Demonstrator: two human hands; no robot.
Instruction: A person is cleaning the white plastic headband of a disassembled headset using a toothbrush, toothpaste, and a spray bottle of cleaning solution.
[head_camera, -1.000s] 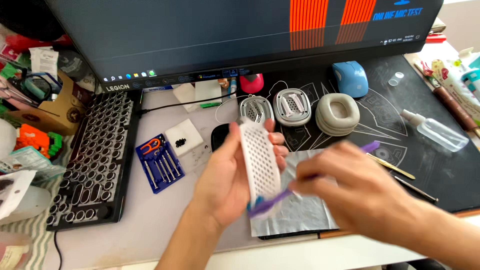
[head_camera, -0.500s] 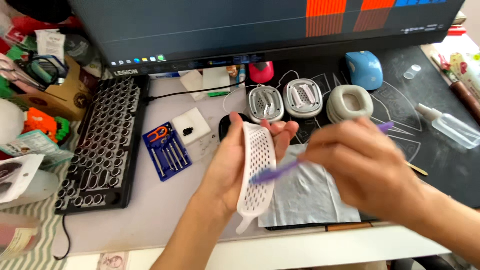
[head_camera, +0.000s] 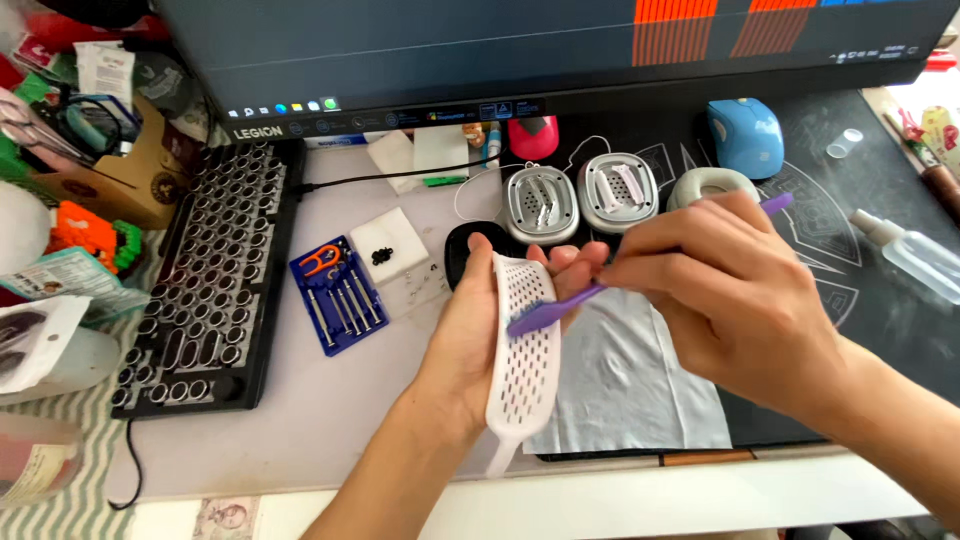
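Left hand (head_camera: 470, 340) clamps the perforated white panel (head_camera: 525, 350); right hand (head_camera: 730, 290) pinches the purple brush (head_camera: 545, 315). Hard scrubbing risks flexing the panel loose.

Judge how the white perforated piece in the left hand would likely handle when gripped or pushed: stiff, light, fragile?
The white perforated piece looks thin and full of slots, so it is probably light. It keeps its curved shape while the left hand holds one edge, suggesting some stiffness. Its narrow lower tip may flex or snap under the purple brush.
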